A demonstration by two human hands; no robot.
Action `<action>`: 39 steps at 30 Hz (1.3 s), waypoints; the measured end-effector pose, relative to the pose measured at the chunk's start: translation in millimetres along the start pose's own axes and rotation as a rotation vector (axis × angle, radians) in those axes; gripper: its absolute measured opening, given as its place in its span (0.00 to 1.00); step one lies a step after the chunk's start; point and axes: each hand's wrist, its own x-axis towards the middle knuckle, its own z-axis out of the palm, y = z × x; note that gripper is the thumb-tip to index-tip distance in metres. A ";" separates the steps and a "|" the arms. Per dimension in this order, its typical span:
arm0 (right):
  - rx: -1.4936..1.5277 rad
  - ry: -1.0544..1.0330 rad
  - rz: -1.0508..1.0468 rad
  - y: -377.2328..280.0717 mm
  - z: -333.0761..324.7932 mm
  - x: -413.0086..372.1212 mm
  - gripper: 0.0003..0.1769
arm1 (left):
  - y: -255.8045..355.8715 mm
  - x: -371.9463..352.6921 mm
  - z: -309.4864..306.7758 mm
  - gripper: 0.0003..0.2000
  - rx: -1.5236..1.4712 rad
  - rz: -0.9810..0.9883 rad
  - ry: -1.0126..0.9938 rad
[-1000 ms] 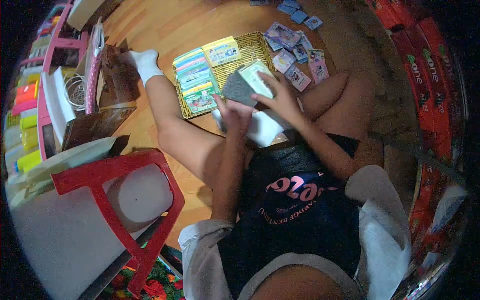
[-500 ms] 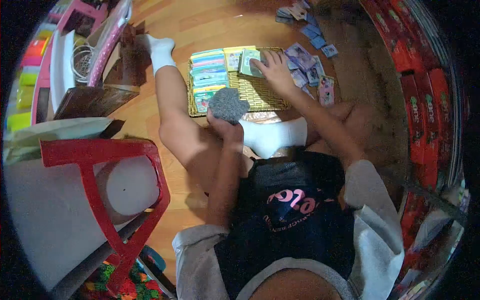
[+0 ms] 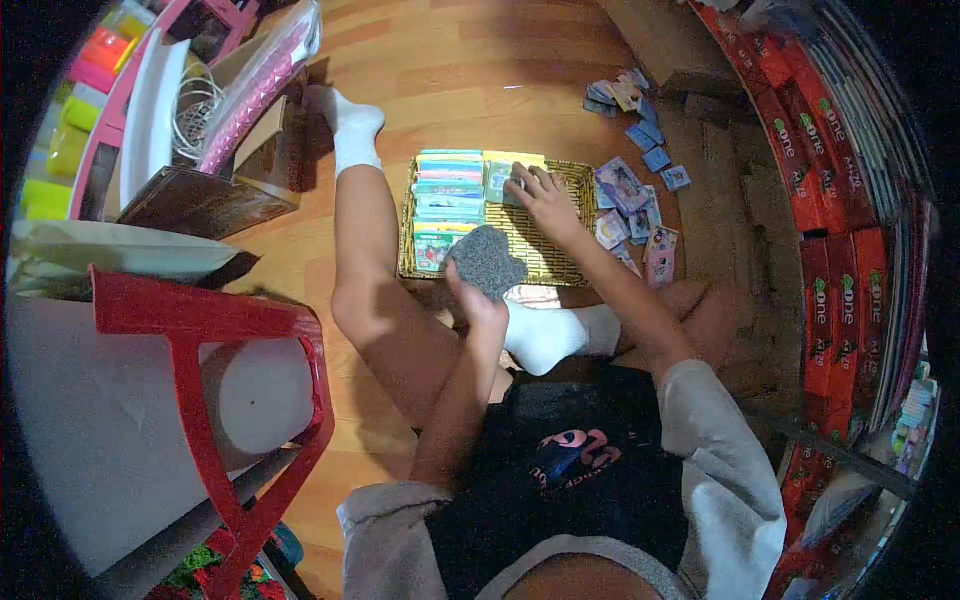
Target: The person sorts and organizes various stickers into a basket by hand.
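My left hand (image 3: 480, 302) grips a fuzzy dark-grey cloth-like piece (image 3: 488, 262), held over the near edge of a woven basket (image 3: 555, 268). My right hand (image 3: 545, 203) reaches into the basket, with its fingers curled over the right side of a flat green packet (image 3: 500, 186). Beneath and behind that packet shows a yellow one (image 3: 530, 160). Rows of thin colourful packets (image 3: 450, 203) stand in the basket's left half. The fingertips of my right hand are partly hidden against the green packet.
Purple and pink packets (image 3: 622, 188) lie right of the basket, with small blue packets (image 3: 655, 158) farther off. Red paper-ream boxes (image 3: 845, 310) line the right side. A red-framed chair (image 3: 190, 400) and a cardboard box (image 3: 190, 205) stand at left.
The green packet in my right hand has gone down against the yellow packet in the basket's back row. My left hand still holds the grey piece; the whole view has shifted.
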 end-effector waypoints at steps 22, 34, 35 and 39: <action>0.471 -0.108 0.836 110.0 -21.3 -93.5 0.41 | -28.3 4.1 -11.8 0.21 0.094 -0.079 -0.185; 0.468 -0.161 0.976 99.3 -38.0 -95.1 0.43 | -30.8 5.6 -21.8 0.21 0.140 -0.099 -0.258; 0.466 -0.166 0.977 95.9 -46.7 -94.3 0.43 | -32.4 6.3 -24.4 0.21 0.158 -0.079 -0.263; 0.922 0.090 0.934 62.3 -85.3 -89.6 0.38 | -31.9 -1.4 -19.9 0.21 0.116 -0.107 -0.231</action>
